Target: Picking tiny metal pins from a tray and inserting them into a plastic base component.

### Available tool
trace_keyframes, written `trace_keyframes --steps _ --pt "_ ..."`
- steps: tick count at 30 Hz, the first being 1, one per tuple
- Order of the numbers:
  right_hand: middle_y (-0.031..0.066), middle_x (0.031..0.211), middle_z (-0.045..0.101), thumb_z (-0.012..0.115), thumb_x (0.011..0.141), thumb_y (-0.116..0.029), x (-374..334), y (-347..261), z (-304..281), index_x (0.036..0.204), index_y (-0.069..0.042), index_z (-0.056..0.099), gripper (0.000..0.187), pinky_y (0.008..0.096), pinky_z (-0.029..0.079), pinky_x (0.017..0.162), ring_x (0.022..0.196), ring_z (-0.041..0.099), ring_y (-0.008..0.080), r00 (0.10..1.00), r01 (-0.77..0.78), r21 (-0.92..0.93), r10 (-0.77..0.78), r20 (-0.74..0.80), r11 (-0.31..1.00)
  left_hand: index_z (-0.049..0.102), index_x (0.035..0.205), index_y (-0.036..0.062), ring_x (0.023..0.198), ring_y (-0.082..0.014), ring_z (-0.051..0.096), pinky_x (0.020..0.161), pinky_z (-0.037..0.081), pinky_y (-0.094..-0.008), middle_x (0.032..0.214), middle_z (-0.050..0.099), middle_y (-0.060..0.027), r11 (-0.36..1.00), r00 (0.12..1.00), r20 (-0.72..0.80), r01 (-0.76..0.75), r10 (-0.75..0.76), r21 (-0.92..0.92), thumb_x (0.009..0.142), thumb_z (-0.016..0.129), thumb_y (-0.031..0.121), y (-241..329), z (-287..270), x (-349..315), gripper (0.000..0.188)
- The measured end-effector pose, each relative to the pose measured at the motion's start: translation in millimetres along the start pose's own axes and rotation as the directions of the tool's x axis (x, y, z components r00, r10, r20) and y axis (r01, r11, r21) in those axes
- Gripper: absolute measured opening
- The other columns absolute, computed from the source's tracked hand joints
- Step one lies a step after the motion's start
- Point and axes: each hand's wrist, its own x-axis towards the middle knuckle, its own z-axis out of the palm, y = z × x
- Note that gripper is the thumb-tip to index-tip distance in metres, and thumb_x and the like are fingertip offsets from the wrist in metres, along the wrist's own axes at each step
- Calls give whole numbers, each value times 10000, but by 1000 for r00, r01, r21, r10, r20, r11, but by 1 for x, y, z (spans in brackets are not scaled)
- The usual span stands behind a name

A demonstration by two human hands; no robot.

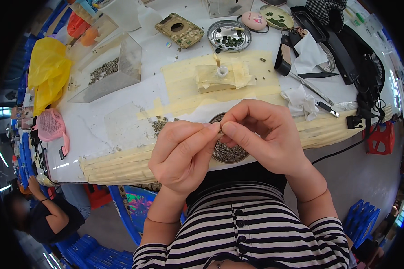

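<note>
Both hands meet fingertip to fingertip over a round dish (230, 154) filled with small grey-brown metallic parts. My left hand (182, 152) is closed in a pinch of thumb and forefinger. Opposite it, my right hand (262, 134) pinches at the same spot with its other fingers curled. What lies between the fingertips is too small and too covered to name. Just left of the hands, a loose heap of similar small parts (158, 124) lies on the table. Beyond them stands a tape-wrapped block (220, 80) with a small white cup (222, 71) on top.
A clear bin (130, 60) of small parts stands at left, near a yellow bag (49, 69) and a pink handheld fan (51, 125). At the back are a camouflage-patterned case (184, 38) and a metal plate (242, 33) with dark green pieces. Tweezers (316, 89) and a utility knife (327, 109) lie at right.
</note>
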Motion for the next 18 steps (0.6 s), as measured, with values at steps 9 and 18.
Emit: trace_keyframes --steps 9,18 --pt "18 788 659 638 931 -70 1 -1 -2 931 36 641 106 194 492 623 704 596 43 999 -21 7 21 35 1000 733 956 -5 732 -210 624 631 504 -286 846 677 -79 998 998 26 -61 61 19 689 779 -65 -2 -3 1 278" --pt "24 787 664 643 933 -85 1 -2 -3 953 39 646 126 196 494 621 710 596 39 998 -40 52 38 46 998 728 944 -2 748 -200 628 641 509 -291 864 677 -78 998 1000 13 24 -24 -55 717 778 -71 -3 -2 0 242"
